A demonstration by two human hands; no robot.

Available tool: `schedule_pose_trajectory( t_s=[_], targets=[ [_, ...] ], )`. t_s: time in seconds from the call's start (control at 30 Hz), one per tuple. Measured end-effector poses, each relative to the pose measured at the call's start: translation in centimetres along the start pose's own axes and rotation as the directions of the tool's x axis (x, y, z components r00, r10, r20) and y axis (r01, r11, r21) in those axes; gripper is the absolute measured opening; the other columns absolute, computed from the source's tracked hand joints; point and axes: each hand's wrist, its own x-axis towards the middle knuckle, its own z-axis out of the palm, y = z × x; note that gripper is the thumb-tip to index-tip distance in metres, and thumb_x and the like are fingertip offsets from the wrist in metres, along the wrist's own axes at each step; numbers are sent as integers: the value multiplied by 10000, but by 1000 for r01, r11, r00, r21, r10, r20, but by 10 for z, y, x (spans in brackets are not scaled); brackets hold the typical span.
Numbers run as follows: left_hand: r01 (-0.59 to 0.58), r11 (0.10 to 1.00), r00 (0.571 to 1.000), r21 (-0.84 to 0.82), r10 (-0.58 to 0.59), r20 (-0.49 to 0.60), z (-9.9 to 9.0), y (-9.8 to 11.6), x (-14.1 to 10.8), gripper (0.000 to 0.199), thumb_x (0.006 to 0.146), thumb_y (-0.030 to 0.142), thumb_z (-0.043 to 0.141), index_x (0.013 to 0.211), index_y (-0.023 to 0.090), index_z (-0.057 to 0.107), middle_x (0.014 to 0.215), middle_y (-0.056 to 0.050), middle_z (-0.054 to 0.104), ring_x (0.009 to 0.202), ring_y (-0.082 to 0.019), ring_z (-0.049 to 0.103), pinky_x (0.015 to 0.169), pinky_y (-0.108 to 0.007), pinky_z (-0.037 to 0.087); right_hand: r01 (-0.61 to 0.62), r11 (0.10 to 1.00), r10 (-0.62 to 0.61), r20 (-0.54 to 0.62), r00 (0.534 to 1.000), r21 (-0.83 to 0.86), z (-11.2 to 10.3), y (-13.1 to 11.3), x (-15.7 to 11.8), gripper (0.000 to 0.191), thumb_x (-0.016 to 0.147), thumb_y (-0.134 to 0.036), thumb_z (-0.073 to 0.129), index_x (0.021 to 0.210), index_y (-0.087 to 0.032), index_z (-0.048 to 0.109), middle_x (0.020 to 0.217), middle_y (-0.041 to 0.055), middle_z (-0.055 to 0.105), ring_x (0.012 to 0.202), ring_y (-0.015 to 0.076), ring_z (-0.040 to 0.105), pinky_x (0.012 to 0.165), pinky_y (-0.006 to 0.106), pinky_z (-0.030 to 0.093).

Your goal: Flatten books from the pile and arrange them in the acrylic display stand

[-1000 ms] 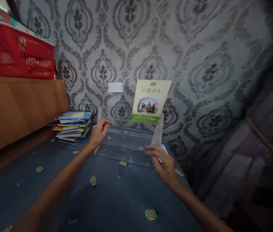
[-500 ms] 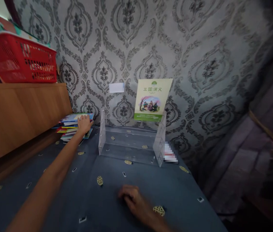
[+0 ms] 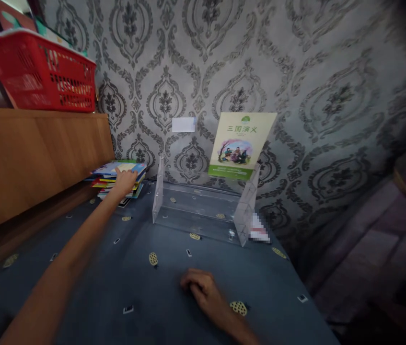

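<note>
On the far left, a stack of books (image 3: 102,188) lies beside the wooden cabinet. My left hand (image 3: 125,181) rests on the right part of the top book (image 3: 111,168), which has a light blue cover. One finger is stretched across it; the thumb side is partly hidden. Nearer to me, my right hand (image 3: 203,286) lies on the dark blue tablecloth, fingers curled in, with nothing visible in them. A clear acrylic book rack (image 3: 191,225) stands in the middle. A green and cream book (image 3: 239,146) with Chinese characters leans upright on its upper right part.
A red plastic basket (image 3: 40,72) sits on the wooden cabinet (image 3: 40,158) at left. Patterned wallpaper (image 3: 203,67) rises behind the rack, and a pixelated item (image 3: 259,229) lies at its right side. A tied curtain (image 3: 371,230) hangs along the right.
The view has shifted a little, so the scene sits farther right. My left hand stays at the stack, and one finger now reaches out over the top book. My right hand remains curled on the cloth.
</note>
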Motion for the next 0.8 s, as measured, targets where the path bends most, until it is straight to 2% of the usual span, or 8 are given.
schedule_pose_trajectory(
  t_s=[0.23, 0.43, 0.57, 0.63, 0.7, 0.8],
  targets=[
    [-98, 993, 995, 65, 97, 14, -11, -21, -75, 495, 869, 58, 375, 1304, 143, 595, 1326, -238, 605, 1243, -391, 545, 1098, -661, 280, 15, 1000, -15, -4, 1000, -13, 1, 8, 0, 306, 809, -99, 435, 807, -227, 713, 775, 28, 694, 758, 189, 654, 784, 316, 504],
    [-123, 990, 992, 71, 122, 17, 5, -26, -152, 550, 877, 46, 347, 1347, 162, 607, 1428, -236, 548, 1339, -409, 484, 1115, -651, 304, 24, 999, -24, 3, 1000, -25, 1, 6, 1, 317, 835, -103, 424, 821, -216, 720, 765, 32, 696, 741, 185, 647, 755, 309, 494],
    [-165, 980, 983, 112, 155, 94, 17, -10, -216, 533, 902, 51, 358, 1348, 169, 624, 1426, -219, 566, 1327, -392, 518, 1127, -615, 333, 16, 999, -16, 18, 1000, -30, 0, 2, 4, 326, 809, -85, 424, 820, -207, 726, 757, 33, 697, 735, 180, 650, 731, 294, 492],
    [-197, 970, 971, 140, 172, 168, 18, 4, -244, 538, 896, 27, 361, 1332, 176, 640, 1391, -195, 604, 1285, -368, 564, 1103, -559, 395, 18, 999, -18, 16, 1000, -32, 0, 1, 4, 328, 813, -85, 423, 819, -204, 729, 755, 35, 700, 733, 179, 653, 736, 296, 496],
    [-206, 971, 957, 123, 173, 234, 12, 20, -264, 542, 882, 9, 387, 1335, 169, 637, 1370, -196, 620, 1246, -355, 599, 1024, -496, 483, 26, 999, -26, 16, 1000, -26, -1, -1, 5, 329, 818, -84, 424, 816, -204, 730, 750, 31, 701, 731, 176, 656, 745, 296, 500],
    [-215, 970, 944, 111, 177, 278, -5, 44, -277, 514, 883, 7, 424, 1334, 142, 631, 1343, -229, 624, 1210, -357, 626, 969, -486, 528, 33, 999, -33, 17, 999, -6, -2, -3, 6, 324, 813, -79, 429, 815, -198, 731, 744, 27, 703, 720, 168, 659, 728, 283, 505]
  ],
)
